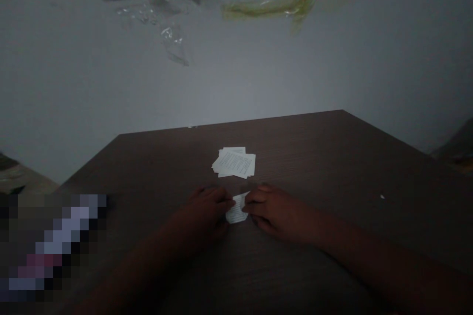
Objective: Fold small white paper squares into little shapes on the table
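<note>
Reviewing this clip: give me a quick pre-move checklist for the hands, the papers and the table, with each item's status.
1. Left hand touching the small printed paper: ok, at its left side.
2. Right hand touching that paper: ok, fingers over its right side.
3. Small paper lying fully flat: cannot tell, fingers cover parts of it.
4. Paper pile apart from both hands: ok, it lies beyond them on the table.
5. Pile squared up: not ok, its corners fan out.
6. Print legible: not ok, too dim and small.

A small white paper slip (237, 212) — text-printed, slightly askew — lies between the left fingers (222, 198) and right fingers (255, 197).
</note>
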Tool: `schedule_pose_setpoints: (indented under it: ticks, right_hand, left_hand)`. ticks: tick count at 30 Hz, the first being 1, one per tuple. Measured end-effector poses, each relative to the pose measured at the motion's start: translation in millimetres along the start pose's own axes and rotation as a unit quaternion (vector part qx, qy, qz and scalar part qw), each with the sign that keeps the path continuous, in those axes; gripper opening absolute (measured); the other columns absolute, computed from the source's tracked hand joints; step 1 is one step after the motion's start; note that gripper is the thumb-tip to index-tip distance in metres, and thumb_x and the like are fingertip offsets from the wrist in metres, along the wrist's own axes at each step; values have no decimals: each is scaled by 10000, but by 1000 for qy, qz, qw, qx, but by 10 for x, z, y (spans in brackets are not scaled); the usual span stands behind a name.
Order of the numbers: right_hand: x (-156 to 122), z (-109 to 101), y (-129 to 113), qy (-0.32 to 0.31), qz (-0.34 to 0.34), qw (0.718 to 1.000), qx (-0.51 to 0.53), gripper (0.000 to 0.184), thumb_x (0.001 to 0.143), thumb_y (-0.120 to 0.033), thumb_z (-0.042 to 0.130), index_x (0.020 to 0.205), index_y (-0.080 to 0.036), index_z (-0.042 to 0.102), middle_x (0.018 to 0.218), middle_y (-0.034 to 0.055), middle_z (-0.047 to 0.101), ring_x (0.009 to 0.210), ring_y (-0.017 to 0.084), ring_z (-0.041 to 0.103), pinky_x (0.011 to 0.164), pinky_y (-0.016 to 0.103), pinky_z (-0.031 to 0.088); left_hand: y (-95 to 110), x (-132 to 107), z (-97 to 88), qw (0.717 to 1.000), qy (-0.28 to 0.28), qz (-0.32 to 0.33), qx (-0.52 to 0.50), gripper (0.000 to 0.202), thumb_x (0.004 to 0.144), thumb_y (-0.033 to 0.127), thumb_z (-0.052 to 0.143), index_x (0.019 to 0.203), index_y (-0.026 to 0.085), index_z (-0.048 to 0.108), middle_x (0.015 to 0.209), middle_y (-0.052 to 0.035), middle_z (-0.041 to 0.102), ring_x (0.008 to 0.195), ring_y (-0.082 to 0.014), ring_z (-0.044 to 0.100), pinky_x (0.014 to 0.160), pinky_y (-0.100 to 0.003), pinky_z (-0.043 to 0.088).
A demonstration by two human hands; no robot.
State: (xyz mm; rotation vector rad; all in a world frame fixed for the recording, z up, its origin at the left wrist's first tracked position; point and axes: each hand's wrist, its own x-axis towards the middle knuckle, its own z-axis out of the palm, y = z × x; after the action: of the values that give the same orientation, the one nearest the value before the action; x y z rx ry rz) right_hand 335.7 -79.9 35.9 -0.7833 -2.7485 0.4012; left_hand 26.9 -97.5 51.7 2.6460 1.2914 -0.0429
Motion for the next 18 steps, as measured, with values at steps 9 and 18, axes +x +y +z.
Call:
schedule_pose_setpoints:
  ticks: [9, 18]
  right_hand:
    - [-21, -12, -88, -12, 0, 1000, -5, 275, 1234, -200, 762, 1452, -219, 929, 1372, 124, 926, 1340, 335, 838, 1288, 535, 663]
    - [-62, -63, -45, -16, -45, 999, 11, 246, 1225, -162, 760, 1361, -217, 958, 1406, 137, 934, 1355, 343, 838, 1295, 544, 670]
  left_hand:
    - [0, 103, -68, 1000, -5, 10, 27, 436, 1102, 53, 818, 1442, 295, 944, 1410, -98, 910, 1407, -402, 858, 1482, -792, 496]
    - [-18, 38, -278, 999, 7, 38, -2, 166, 1254, 277, 838, 1244, 293, 1003, 1432, -96, 940, 1433, -412, 834, 1430, -760, 538]
